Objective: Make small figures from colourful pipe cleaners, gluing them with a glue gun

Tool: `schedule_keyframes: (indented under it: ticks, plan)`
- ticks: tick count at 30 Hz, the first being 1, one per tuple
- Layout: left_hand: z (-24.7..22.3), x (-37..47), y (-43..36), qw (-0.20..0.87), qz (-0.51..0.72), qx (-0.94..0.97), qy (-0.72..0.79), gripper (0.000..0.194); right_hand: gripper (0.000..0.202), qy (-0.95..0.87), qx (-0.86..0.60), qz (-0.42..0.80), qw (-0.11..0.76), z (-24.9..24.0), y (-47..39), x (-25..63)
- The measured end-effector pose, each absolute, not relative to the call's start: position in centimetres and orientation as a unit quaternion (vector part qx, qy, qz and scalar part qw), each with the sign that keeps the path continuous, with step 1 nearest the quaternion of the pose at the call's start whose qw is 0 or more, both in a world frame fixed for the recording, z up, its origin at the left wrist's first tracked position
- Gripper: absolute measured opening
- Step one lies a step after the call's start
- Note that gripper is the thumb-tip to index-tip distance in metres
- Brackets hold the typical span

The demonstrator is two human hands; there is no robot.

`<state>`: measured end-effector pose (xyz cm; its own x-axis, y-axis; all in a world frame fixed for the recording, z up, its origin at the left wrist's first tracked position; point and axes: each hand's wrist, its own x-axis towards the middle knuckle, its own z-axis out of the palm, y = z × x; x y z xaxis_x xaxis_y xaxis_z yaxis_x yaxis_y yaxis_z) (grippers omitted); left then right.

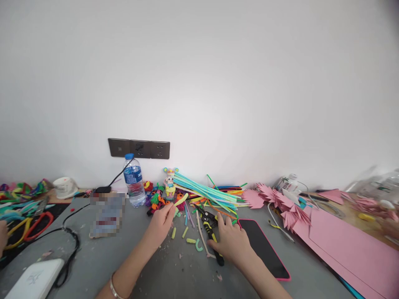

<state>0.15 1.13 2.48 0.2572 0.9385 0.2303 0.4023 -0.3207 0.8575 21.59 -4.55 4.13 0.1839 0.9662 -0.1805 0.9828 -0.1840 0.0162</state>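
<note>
My left hand [162,224] is closed in a pinch on a short yellow pipe cleaner [181,202], which points up and to the right. My right hand [232,238] has its fingers apart, palm down, beside the black-and-yellow wire strippers [210,238] lying on the table. Its thumb is at the handle; I cannot tell whether it touches. Between the hands lie several cut yellow-green pieces [190,241], a curved mint-green piece [198,245] and a pale pink stem [202,232]. Behind them is a heap of long pipe cleaners [205,191].
A water bottle [134,182], a small toy figure [170,185] and colourful fuzzy pieces [156,199] stand near the wall. A black tablet [264,249] and pink paper [352,245] lie to the right. Left are scissors [39,226], cables [73,238] and a white box [34,280].
</note>
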Motion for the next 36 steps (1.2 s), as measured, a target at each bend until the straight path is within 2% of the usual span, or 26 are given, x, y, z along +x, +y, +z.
schedule_keyframes:
  ticks: [3,7,10,13,17,20,22,27,31,36]
  plan:
    - [2.4,0.1,1.1,0.349,0.379,0.724,0.458,0.039,0.078,0.647,0.759,-0.043,0.053,4.3,-4.2,21.8]
    - [2.1,0.0,1.1,0.344,0.374,0.719,0.474,0.034,0.052,0.633,0.77,-0.079,0.017,6.1,-4.4,23.3]
    - [2.1,0.0,1.1,0.332,0.384,0.702,0.5,0.033,0.038,0.626,0.743,-0.227,-0.066,7.8,-5.6,25.8]
    - [2.3,-0.1,1.1,0.331,0.386,0.692,0.513,0.035,0.038,0.592,0.69,-0.378,-0.177,8.7,-7.2,27.7]
    - [2.3,-0.2,1.3,0.332,0.383,0.692,0.514,0.035,0.031,0.509,0.564,-0.586,-0.281,8.2,-8.4,26.7]
    - [2.2,-0.3,1.4,0.333,0.381,0.704,0.499,0.036,0.037,0.413,0.431,-0.735,-0.323,7.1,-8.4,24.2]
    - [2.3,-0.3,1.3,0.337,0.377,0.713,0.486,0.036,0.038,0.375,0.367,-0.79,-0.316,6.3,-8.3,22.7]
    - [2.8,-0.1,0.8,0.353,0.373,0.724,0.46,0.035,0.033,0.353,0.311,-0.829,-0.304,5.5,-8.1,20.9]
    - [3.3,0.0,0.5,0.358,0.369,0.73,0.451,0.035,0.028,0.332,0.326,-0.833,-0.299,6.1,-7.8,20.5]
    - [3.3,0.0,0.6,0.356,0.361,0.751,0.422,0.034,0.031,0.336,0.379,-0.809,-0.299,7.3,-7.5,20.4]
